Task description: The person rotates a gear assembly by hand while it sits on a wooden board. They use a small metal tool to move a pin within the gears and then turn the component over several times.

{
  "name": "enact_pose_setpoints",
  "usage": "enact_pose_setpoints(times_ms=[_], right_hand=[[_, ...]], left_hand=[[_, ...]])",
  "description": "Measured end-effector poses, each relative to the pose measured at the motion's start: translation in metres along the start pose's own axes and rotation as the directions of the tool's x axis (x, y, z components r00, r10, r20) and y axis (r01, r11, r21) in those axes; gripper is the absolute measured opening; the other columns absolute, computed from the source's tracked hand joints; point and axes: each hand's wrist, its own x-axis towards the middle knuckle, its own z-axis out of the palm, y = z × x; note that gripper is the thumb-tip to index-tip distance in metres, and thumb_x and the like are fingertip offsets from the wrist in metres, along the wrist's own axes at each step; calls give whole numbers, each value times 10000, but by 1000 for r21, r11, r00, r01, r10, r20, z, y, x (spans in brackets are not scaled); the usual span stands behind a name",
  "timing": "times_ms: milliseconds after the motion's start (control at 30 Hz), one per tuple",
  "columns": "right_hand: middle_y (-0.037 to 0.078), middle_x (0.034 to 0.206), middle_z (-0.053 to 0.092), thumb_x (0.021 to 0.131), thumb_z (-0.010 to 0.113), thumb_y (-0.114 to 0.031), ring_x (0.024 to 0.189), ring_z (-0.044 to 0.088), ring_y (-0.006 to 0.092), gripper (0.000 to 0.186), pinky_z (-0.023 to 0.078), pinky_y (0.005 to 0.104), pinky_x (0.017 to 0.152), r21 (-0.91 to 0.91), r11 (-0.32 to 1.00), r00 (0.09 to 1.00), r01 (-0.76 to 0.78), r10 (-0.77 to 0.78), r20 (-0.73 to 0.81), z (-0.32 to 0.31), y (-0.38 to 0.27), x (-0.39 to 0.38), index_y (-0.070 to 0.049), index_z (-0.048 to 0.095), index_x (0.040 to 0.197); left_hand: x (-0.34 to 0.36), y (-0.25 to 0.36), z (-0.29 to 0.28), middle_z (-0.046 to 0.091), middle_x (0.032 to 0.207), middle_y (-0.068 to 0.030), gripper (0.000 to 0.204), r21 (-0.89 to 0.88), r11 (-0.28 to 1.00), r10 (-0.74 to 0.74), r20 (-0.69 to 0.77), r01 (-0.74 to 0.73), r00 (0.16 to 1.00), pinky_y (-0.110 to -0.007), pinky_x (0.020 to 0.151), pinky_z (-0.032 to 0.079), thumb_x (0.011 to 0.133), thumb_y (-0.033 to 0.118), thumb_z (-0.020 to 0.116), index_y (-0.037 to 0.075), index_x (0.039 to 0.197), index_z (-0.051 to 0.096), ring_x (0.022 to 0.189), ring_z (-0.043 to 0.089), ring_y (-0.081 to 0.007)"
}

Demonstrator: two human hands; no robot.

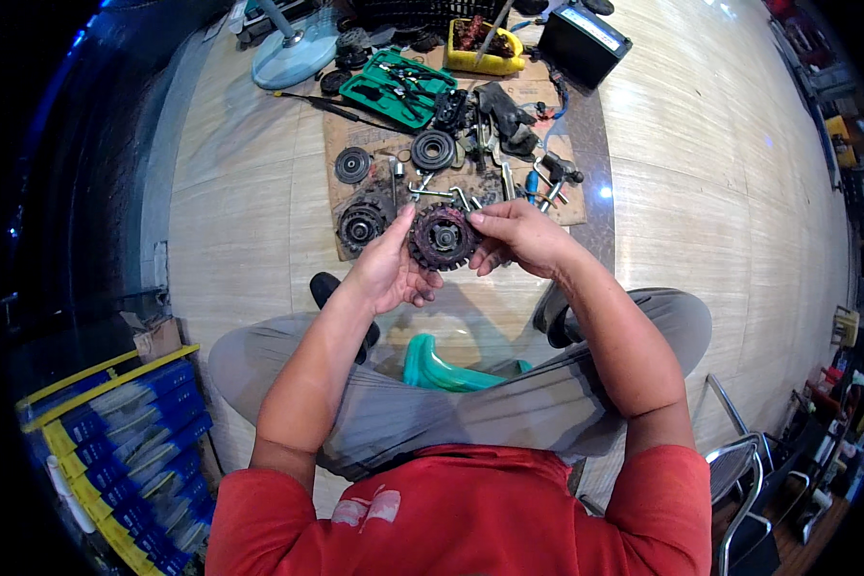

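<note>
Between my hands is a dark, round, toothed metal part (445,236) with a reddish, greasy face and a hub in its middle. My right hand (518,237) pinches its right rim, thumb on top and fingers curled at the edge. Beside its left rim, my left hand (391,266) is open, thumb raised and fingers loosely bent; whether it touches the part is unclear. Just left, a similar round part (361,227) lies on a cardboard sheet (571,154). Farther back are a grooved disc (352,165) and a black ring-shaped pulley (433,151).
Beyond lie a green tool case (398,88), a yellow container (487,61) and a black battery (586,45). Wrenches, a hammer (559,169) and dark gloves (507,117) crowd the cardboard. A green plastic stool (451,372) stands under my legs. Blue and yellow boxes (125,451) stand left.
</note>
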Motion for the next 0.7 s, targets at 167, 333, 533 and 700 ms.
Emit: enact_pose_setpoints(times_ms=[167,333,533,700], right_hand=[[142,783,682,977,586,-227,619,661,177,304,557,289,574,-88,996,1000,-1,-1,-25,1,0,0,53,632,1085],[136,761,685,984,570,-235,610,662,173,295,534,274,561,-75,997,1000,6,-8,-24,3,0,0,37,637,1075],[128,751,689,988,560,-258,603,663,168,301,507,257,553,-95,995,999,6,-10,-32,3,1,1,23,640,1059],[117,780,674,987,566,-221,629,652,167,288,548,281,587,-139,990,999,22,-25,-23,5,2,1,51,635,1052]], left_hand=[[-1,1,4,642,685,-141,760,18,1000,2,-35,-2,999,-286,422,486,913,743,327,53,1076,601,500,625,-207],[0,1,1,637,680,-131,765,30,1000,6,6,-6,1000,-285,417,485,911,746,322,54,1087,595,492,622,-208],[-3,3,4,631,677,-116,748,52,999,-6,-15,7,1000,-278,405,477,914,740,331,71,1124,590,483,619,-200],[-6,5,9,629,694,-119,735,90,996,10,-58,-5,998,-276,402,474,917,734,338,85,1162,581,484,613,-196]])
